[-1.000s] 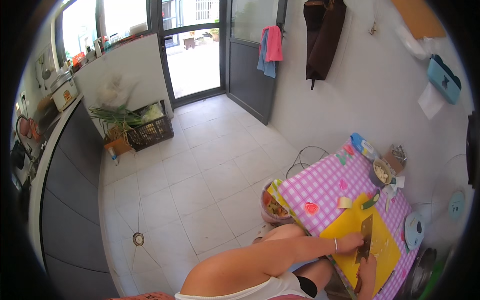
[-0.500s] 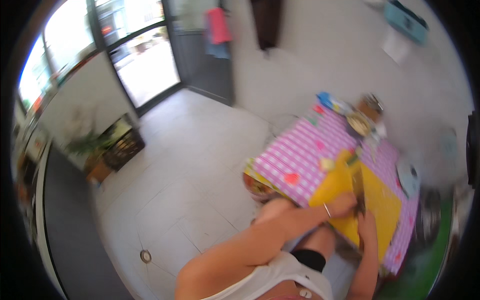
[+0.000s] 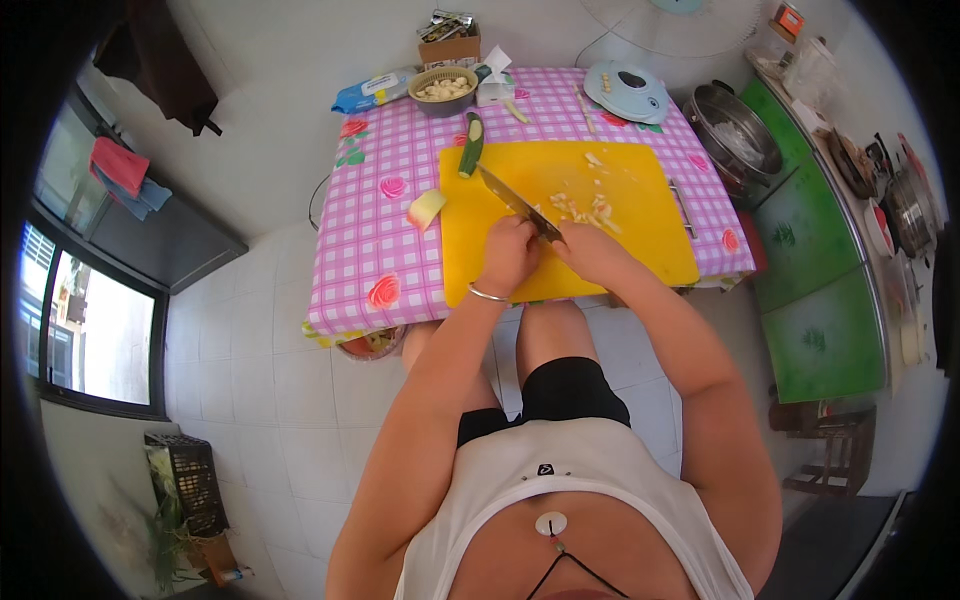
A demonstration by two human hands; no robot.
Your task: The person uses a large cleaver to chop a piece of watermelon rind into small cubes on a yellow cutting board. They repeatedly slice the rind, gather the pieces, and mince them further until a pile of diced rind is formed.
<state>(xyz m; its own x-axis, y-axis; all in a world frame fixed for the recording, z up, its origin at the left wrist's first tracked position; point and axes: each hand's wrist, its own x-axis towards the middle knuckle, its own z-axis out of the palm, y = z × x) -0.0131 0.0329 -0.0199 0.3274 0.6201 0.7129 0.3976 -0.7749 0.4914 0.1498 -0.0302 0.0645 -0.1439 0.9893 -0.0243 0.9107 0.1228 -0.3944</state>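
Note:
Gripped near its lower end by my right hand [image 3: 592, 252], a kitchen knife [image 3: 515, 203] slants up and left above a yellow cutting board [image 3: 650, 225]. My left hand [image 3: 509, 255] is curled closed beside the blade, fingers bent downward. Whatever it holds is hidden beneath it. Small pale chopped pieces [image 3: 598, 212] lie scattered on the board to the right of the blade. A cut cucumber [image 3: 472, 146] rests across the board's far left edge. By the left edge lies a pale chunk with a reddish side [image 3: 427, 210], its kind unclear.
A pink checked tablecloth [image 3: 350, 250] covers the table. Along its far side are a wipes pack [image 3: 372, 92], a bowl [image 3: 445, 104] of pale pieces, a tissue pack [image 3: 496, 90] and a light blue scale [image 3: 627, 92]. A large metal pot [image 3: 735, 140] stands at the right.
My view has swung from the doorway side to face the table squarely. Both hands remain together at the knife over the board.

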